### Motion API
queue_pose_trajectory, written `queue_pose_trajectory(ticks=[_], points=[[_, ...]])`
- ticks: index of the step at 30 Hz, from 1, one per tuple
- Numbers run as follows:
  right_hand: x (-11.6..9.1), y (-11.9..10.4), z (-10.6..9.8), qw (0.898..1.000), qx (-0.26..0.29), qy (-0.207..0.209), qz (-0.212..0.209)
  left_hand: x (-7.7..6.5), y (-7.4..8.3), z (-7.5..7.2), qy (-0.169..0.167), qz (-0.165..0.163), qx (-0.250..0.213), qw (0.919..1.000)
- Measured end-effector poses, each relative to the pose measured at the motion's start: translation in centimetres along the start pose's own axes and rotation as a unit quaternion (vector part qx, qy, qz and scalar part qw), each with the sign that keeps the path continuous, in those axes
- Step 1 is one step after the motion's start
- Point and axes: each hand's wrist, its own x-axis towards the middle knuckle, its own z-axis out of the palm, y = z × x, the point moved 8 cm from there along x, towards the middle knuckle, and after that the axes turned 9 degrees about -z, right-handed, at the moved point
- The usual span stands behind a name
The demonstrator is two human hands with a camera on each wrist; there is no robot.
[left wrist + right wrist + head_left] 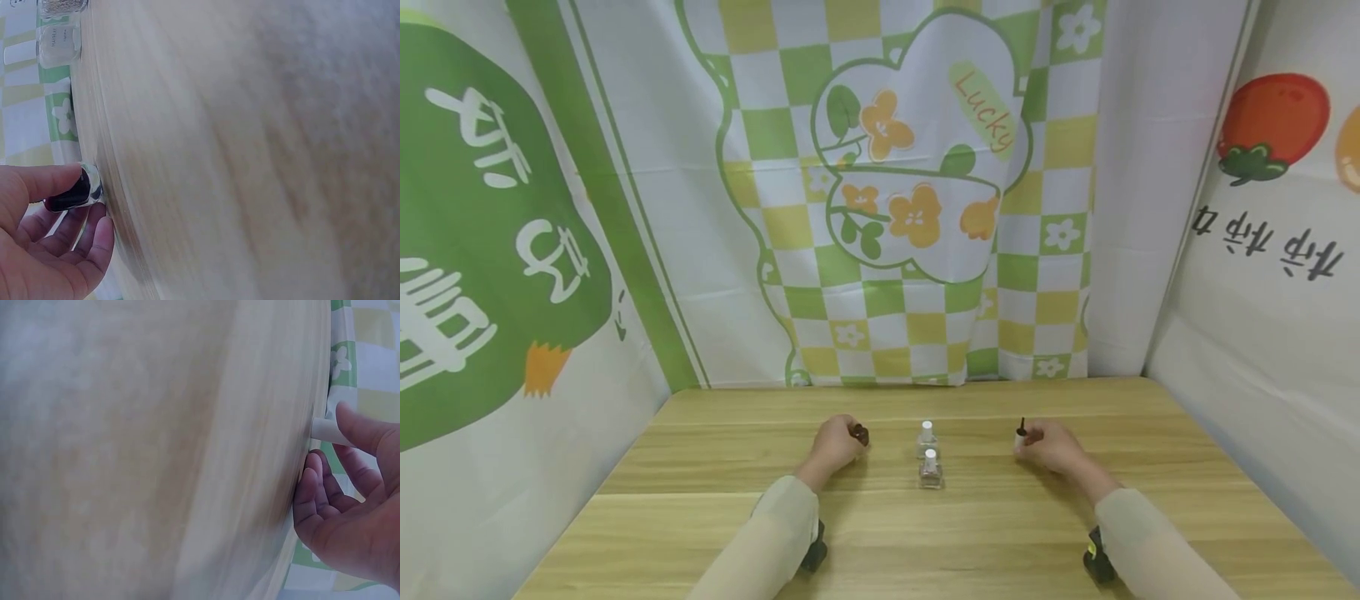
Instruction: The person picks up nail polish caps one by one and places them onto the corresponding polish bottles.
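My left hand [837, 442] grips a dark nail polish bottle [861, 434] between thumb and fingers. Seen from the left wrist, this bottle [75, 192] has clear glass around dark polish, its base close to the tabletop. On the right, my right hand [1051, 444] pinches a white nail polish cap [1020, 440], its dark brush [1022, 422] pointing up. The right wrist view shows the white cap [329, 430] under the thumb, with the brush hidden. Between the hands stand two white-capped nail polish bottles, a farther one [927, 446] and a nearer one [930, 476].
The wooden table [880, 546] reaches back to a green-and-yellow checked curtain [887, 325]. Printed white cloths hang at the left [625, 358] and right [1240, 350]. Dark wrist devices show at the left sleeve [782, 533] and right sleeve [1150, 533].
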Motion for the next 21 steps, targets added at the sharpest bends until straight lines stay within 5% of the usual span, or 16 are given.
queue_pose_trajectory(ticks=[21], points=[[0.12, -0.01, -0.19, 1.0, -0.018, 0.012, 0.001, -0.01, -0.02, -0.14, 0.009, 0.003, 0.016, 0.9998]])
